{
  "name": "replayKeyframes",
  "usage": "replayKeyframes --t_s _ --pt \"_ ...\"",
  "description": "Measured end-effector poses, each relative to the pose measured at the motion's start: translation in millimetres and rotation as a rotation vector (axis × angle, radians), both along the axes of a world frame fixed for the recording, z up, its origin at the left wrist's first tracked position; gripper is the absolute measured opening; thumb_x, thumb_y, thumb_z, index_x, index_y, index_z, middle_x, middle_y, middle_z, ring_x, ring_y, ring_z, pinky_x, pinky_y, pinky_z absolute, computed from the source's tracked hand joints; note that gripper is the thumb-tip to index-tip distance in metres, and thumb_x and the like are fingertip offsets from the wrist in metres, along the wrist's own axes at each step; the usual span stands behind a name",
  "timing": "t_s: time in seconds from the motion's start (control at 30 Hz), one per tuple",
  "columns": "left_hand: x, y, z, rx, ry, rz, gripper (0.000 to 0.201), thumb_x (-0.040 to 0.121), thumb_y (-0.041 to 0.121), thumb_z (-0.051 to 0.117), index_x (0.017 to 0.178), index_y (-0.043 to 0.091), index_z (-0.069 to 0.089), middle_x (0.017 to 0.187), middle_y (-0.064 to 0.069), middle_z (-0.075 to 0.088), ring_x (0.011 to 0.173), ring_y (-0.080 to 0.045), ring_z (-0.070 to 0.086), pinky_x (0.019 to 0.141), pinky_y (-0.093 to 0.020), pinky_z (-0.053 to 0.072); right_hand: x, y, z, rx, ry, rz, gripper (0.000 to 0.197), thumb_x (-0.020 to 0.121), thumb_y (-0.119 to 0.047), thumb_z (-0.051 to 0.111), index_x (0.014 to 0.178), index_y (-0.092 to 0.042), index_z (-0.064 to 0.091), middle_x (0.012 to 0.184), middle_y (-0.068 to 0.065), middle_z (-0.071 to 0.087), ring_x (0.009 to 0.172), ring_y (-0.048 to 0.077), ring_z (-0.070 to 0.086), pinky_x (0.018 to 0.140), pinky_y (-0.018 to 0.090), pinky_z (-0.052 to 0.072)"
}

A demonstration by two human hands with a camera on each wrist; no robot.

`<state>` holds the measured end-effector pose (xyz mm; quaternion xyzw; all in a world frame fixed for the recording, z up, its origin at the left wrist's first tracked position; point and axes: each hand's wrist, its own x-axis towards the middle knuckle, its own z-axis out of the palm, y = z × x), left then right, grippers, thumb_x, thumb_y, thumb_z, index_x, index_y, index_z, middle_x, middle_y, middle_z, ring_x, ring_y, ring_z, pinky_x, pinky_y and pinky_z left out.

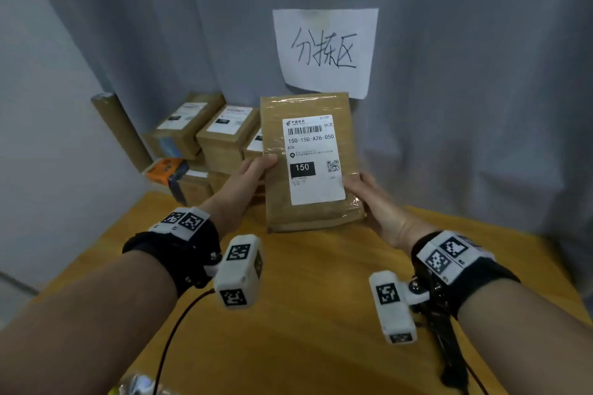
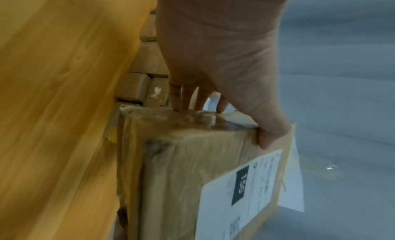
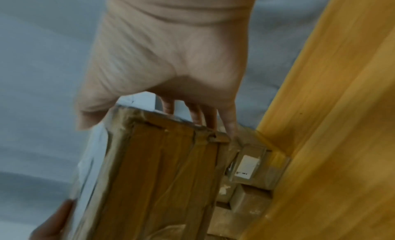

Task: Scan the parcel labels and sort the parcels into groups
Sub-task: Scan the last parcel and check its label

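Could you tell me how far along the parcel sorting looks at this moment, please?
Done: unclear; whether the stacked boxes by the curtain are sorted cannot be told. In hand: left hand and right hand hold a taped parcel, its label reading 150. Left: scanning; no scanner is visible.

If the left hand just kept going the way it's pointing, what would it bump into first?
The left hand grips the parcel and points away from the person, toward the stacked boxes at the table's back. It would probably meet those boxes first, then the grey curtain; depth is hard to judge.
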<state>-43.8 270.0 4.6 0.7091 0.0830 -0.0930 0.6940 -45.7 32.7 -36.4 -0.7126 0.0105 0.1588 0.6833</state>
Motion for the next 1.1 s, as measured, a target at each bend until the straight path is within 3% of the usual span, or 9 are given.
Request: replayKeyframes --t_s 0.1,0.17,0.33,0.47,0.57,0.73,0.93,1.03,1.1 --pt "22.6 30.3 8.2 -0.042 0.064 0.001 0.041 0.088 0.057 0.054 0.114 0.026 0.064 0.095 0.004 0.076 0.086 -0.014 0.072 0.068 -0.028 0.056 16.1 36.0 9.1 0.019 -0.005 0.020 0.093 0.055 -0.065 0.072 0.140 -0.047 0.038 0.122 -0.008 0.066 0.112 0.018 0.060 0.084 0.040 0.050" --pt "37.7 54.7 9.4 -0.047 0.092 -0.025 0.055 0.081 0.066 0.058 0.122 0.029 0.062 0.103 0.003 0.075 0.095 -0.018 0.071 0.081 -0.035 0.057 28.8 61.6 13.5 0.054 -0.022 -0.030 0.088 0.054 -0.059 0.070 0.136 -0.048 0.043 0.110 -0.009 0.070 0.099 0.015 0.064 0.070 0.032 0.048" --pt "65.1 104.0 9.1 -0.015 0.102 -0.203 0.083 0.062 0.061 0.073 0.136 0.034 0.047 0.121 0.002 0.066 0.111 -0.022 0.063 0.091 -0.040 0.051 54.1 108.4 5.2 0.206 0.000 -0.182 0.072 0.064 -0.052 0.070 0.130 -0.031 0.053 0.108 0.001 0.071 0.100 0.023 0.066 0.083 0.044 0.056" --pt "78.6 96.1 11.1 0.024 0.011 -0.358 0.085 0.069 0.057 0.073 0.144 0.038 0.037 0.124 0.005 0.065 0.112 -0.019 0.063 0.094 -0.040 0.050 56.4 102.8 -3.6 0.301 -0.014 -0.344 0.092 0.056 -0.051 0.072 0.138 -0.016 0.050 0.110 0.008 0.070 0.084 0.017 0.068 0.059 0.025 0.052" --pt "82.5 61.4 6.4 0.019 -0.059 -0.437 0.073 0.080 0.061 0.065 0.143 0.034 0.041 0.126 0.004 0.064 0.113 -0.017 0.062 0.091 -0.038 0.052 45.8 67.0 -5.7 0.327 -0.050 -0.440 0.089 0.060 -0.050 0.067 0.137 -0.010 0.049 0.101 0.005 0.068 0.070 0.013 0.063 0.052 0.025 0.044" --pt "71.2 -28.3 -14.7 0.032 -0.052 -0.450 0.060 0.087 0.069 0.046 0.138 0.037 0.045 0.139 0.009 0.052 0.122 -0.018 0.055 0.105 -0.049 0.043 12.7 -29.8 -14.0 0.275 -0.055 -0.576 0.091 0.061 -0.051 0.066 0.138 -0.005 0.047 0.114 0.013 0.061 0.076 0.018 0.057 0.055 0.030 0.038" --pt "51.6 -149.7 -45.7 0.056 0.005 -0.403 0.056 0.098 0.050 0.043 0.145 0.020 0.038 0.137 -0.002 0.049 0.120 -0.019 0.051 0.097 -0.033 0.046 -27.0 -157.2 -30.7 0.130 0.028 -0.714 0.086 0.059 -0.051 0.072 0.131 -0.008 0.054 0.112 0.021 0.067 0.082 0.026 0.061 0.059 0.032 0.044" --pt "43.9 -198.5 -64.6 0.081 0.047 -0.391 0.050 0.099 0.047 0.042 0.139 0.016 0.043 0.131 -0.003 0.051 0.119 -0.020 0.052 0.081 -0.026 0.047 -36.2 -213.5 -47.0 0.056 0.093 -0.810 0.057 0.074 -0.037 0.074 0.122 -0.012 0.055 0.103 0.008 0.068 0.082 0.021 0.064 0.058 0.028 0.048" --pt "40.1 -224.7 -80.5 0.116 0.078 -0.393 0.051 0.099 0.048 0.042 0.139 0.016 0.042 0.133 -0.004 0.049 0.117 -0.020 0.051 0.085 -0.028 0.045 -40.0 -244.0 -60.8 -0.013 0.148 -0.880 0.040 0.080 -0.028 0.074 0.113 -0.020 0.053 0.100 0.000 0.065 0.088 0.019 0.063 0.069 0.030 0.049"
